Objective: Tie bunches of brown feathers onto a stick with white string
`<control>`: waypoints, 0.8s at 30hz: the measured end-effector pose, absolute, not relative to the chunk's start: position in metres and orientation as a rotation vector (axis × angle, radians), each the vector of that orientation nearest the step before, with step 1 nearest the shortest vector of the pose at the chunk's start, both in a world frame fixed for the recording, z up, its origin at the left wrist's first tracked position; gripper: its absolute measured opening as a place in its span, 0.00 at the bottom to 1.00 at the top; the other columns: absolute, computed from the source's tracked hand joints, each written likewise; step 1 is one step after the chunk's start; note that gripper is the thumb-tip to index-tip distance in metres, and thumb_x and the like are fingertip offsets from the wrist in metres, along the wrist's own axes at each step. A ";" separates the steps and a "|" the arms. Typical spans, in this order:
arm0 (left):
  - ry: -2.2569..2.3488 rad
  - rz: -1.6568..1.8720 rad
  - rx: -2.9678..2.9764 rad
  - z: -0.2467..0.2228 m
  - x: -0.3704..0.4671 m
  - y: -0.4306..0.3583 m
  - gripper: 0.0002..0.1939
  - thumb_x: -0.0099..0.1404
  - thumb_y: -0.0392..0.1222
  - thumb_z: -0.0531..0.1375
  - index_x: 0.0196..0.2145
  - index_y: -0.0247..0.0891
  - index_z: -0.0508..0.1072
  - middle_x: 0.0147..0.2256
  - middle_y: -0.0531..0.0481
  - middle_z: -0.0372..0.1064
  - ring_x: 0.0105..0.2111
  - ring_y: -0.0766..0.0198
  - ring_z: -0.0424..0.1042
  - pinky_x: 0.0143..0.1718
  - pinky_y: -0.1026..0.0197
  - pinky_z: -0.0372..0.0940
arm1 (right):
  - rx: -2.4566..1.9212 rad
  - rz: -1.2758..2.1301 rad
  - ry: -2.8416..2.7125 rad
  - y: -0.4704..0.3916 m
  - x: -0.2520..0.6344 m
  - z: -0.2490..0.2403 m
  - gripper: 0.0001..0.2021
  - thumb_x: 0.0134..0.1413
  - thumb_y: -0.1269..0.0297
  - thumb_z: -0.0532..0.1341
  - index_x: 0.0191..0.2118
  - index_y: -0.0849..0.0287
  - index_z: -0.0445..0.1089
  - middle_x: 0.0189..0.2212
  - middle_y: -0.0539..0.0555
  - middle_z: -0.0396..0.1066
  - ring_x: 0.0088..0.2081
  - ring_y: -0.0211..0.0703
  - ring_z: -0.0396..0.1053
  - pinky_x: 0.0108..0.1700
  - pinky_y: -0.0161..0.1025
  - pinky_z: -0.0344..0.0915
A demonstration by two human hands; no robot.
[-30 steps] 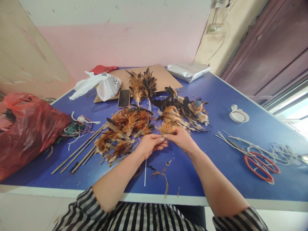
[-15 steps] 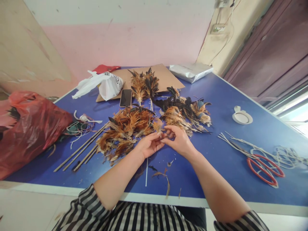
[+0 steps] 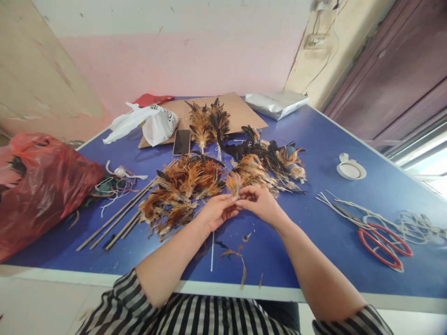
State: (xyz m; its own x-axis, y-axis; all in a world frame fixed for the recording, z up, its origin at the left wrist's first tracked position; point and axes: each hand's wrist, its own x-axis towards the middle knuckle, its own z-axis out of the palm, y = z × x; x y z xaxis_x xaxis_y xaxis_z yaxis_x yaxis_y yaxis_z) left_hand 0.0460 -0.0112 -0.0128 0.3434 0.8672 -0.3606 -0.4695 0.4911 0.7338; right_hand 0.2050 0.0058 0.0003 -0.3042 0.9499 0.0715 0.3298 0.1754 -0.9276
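A small tuft of light brown feathers (image 3: 233, 183) stands up between my two hands. My left hand (image 3: 219, 209) pinches its base. My right hand (image 3: 259, 203) has its thumb and forefinger closed at the same base, touching my left fingertips. Left of my hands lies a pile of reddish-brown feathers (image 3: 192, 177). Behind my right hand is a heap of tan and black feathers (image 3: 254, 165). Two tied feather bunches (image 3: 201, 125) lie farther back. A thin white strip (image 3: 212, 251) sticks out below my left hand.
Long sticks (image 3: 120, 218) and a red plastic bag (image 3: 45, 190) are at the left. A phone (image 3: 182, 142) and white bag (image 3: 159, 125) lie behind. Red-handled scissors (image 3: 380, 242), pale cord (image 3: 415, 228) and a white tape roll (image 3: 351, 170) are at the right.
The feather tuft now stands more upright and slightly farther right. My right fingers have come down and closed against my left fingertips at its base.
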 end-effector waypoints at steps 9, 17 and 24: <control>0.896 0.896 0.691 -0.010 0.049 -0.014 0.07 0.53 0.35 0.62 0.31 0.29 0.74 0.29 0.44 0.73 0.23 0.72 0.70 0.21 0.74 0.63 | -1.199 1.267 -1.507 0.007 0.207 0.005 0.12 0.40 0.57 0.62 0.26 0.62 0.70 0.21 0.50 0.68 0.24 0.35 0.62 0.30 0.35 0.59; 0.813 0.840 0.553 -0.009 0.047 -0.012 0.07 0.57 0.32 0.58 0.34 0.29 0.73 0.33 0.41 0.73 0.26 0.69 0.73 0.21 0.75 0.64 | -1.179 1.341 -1.495 0.007 0.209 0.008 0.10 0.40 0.59 0.62 0.25 0.62 0.68 0.21 0.50 0.69 0.25 0.36 0.65 0.32 0.35 0.61; 0.869 0.847 0.586 -0.006 0.049 -0.014 0.05 0.56 0.31 0.59 0.31 0.28 0.73 0.32 0.41 0.73 0.26 0.69 0.73 0.21 0.75 0.64 | -1.253 1.132 -1.593 0.008 0.206 0.000 0.10 0.41 0.58 0.60 0.25 0.61 0.68 0.21 0.49 0.67 0.24 0.35 0.62 0.28 0.34 0.59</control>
State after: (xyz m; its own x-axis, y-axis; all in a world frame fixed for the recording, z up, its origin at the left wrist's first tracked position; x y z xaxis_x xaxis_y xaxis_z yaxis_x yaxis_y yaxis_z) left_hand 0.0494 -0.0138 -0.0060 0.3689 0.8314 -0.4157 -0.3947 0.5450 0.7397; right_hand 0.2056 0.0078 -0.0002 -0.1920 0.9796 0.0590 0.2669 0.1099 -0.9574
